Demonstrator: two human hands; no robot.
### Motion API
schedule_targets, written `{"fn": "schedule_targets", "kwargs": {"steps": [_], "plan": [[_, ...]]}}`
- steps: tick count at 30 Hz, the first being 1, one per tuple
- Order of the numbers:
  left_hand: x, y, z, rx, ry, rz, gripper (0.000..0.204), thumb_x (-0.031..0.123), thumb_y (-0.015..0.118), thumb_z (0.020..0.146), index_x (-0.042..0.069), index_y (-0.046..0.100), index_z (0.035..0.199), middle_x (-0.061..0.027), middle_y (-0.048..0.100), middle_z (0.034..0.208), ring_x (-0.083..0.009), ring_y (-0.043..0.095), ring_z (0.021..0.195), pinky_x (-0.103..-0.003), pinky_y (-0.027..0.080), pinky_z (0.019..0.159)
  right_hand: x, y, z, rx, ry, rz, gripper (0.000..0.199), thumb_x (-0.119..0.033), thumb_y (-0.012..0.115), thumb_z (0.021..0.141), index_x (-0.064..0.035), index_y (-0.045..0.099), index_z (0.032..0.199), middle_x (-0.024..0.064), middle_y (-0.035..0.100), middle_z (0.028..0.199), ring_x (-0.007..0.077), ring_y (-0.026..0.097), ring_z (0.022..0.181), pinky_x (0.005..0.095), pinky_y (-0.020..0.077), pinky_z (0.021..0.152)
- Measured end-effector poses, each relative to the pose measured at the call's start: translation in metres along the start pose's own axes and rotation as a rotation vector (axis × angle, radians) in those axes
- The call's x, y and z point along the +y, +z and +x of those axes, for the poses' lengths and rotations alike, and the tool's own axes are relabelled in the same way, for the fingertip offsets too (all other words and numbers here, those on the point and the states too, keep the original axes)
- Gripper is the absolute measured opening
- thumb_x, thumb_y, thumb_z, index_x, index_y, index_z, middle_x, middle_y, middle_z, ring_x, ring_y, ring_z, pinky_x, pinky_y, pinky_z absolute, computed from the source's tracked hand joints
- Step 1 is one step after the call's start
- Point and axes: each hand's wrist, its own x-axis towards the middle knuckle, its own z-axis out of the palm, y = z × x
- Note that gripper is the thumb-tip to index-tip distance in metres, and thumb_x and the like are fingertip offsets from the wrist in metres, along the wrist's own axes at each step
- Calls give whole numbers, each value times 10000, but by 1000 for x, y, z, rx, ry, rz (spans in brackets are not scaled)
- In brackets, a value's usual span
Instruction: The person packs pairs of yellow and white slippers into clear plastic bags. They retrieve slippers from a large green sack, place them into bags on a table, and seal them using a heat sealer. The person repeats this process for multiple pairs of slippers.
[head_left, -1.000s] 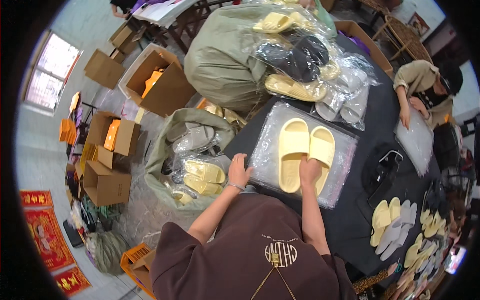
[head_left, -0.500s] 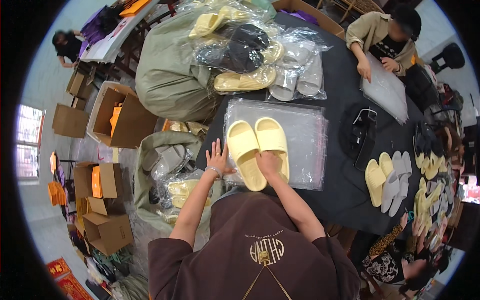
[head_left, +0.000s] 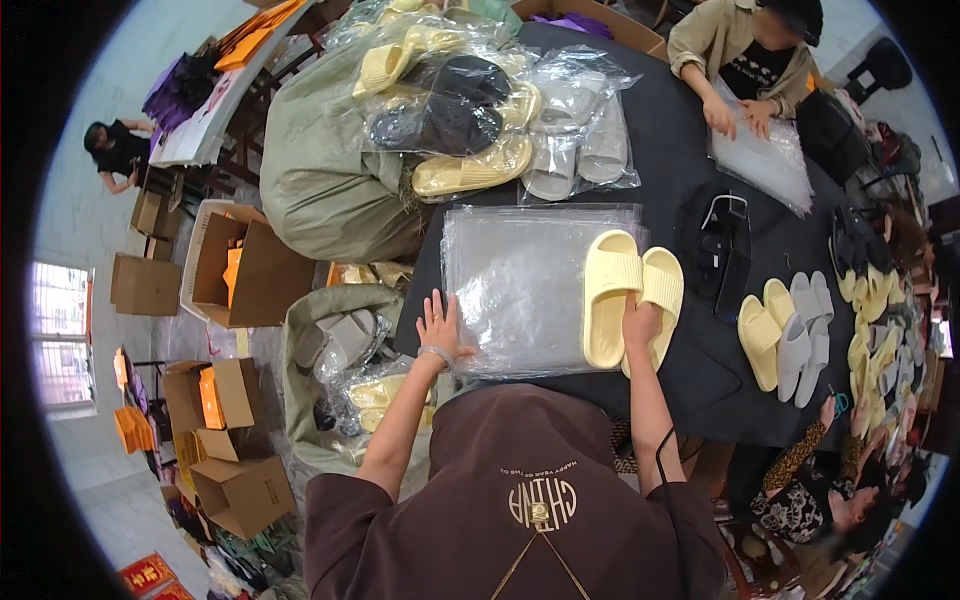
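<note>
Gripping two yellow slippers (head_left: 612, 285) in my right hand (head_left: 642, 325), I have them over the right edge of the clear-bag stack (head_left: 515, 290), near the black table's (head_left: 690, 375) near edge. My left hand (head_left: 437, 328), well apart, spreads at the stack's near left corner. Pale lettering (head_left: 545, 503) marks my brown shirt (head_left: 470, 450). One green sack (head_left: 300, 410), past the table's left edge, contains bagged gray and yellow slippers.

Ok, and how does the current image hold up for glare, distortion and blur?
Head view: pale glare on the stacked clear bags; head view, far left: the window looks washed out; head view, lower right: a person appears tipped sideways near the dark rim; head view, centre: the yellow slippers and right hand look fairly sharp.
</note>
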Motion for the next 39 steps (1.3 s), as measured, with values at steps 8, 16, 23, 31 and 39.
{"fn": "schedule_targets", "kwargs": {"steps": [8, 16, 23, 31, 39], "plan": [[7, 30, 37, 658, -58, -372, 197, 240, 680, 742, 62, 596, 740, -166, 543, 1173, -328, 487, 1101, -475, 397, 849, -7, -15, 5, -144, 110, 34, 474, -416, 585, 820, 52, 635, 756, 250, 613, 735, 406, 601, 690, 468, 467, 635], [22, 32, 28, 752, -82, -147, 173, 162, 569, 803, -5, 549, 761, -155, 570, 1105, -315, 506, 1068, -449, 413, 806, 55, -63, -42, -546, -81, 133, 257, -194, 554, 746, 4, 644, 882, 234, 620, 874, 394, 594, 840, 462, 468, 720], [29, 30, 27, 754, -115, -84, 174, 169, 577, 803, -4, 555, 808, -132, 576, 1096, -296, 505, 1075, -439, 420, 795, 172, -127, -94, -530, 57, 18, 291, -142, 543, 768, -35, 626, 1027, 201, 606, 1032, 385, 557, 963, 429, 452, 806], [28, 35, 32, 736, -115, -69, 166, 133, 501, 817, -16, 555, 772, -135, 550, 1136, -300, 513, 1048, -442, 425, 787, 316, -156, -55, -10, 446, -188, 255, -186, 555, 802, -27, 614, 993, 204, 623, 969, 382, 581, 898, 434, 454, 749], [30, 33, 31, 757, -161, -62, 198, 160, 500, 808, -14, 595, 799, -106, 564, 1108, -288, 518, 1021, -432, 415, 793, 391, -172, 14, 261, 781, 360, 253, -246, 572, 845, -95, 675, 1020, 73, 672, 985, 260, 620, 919, 355, 469, 794]]}}
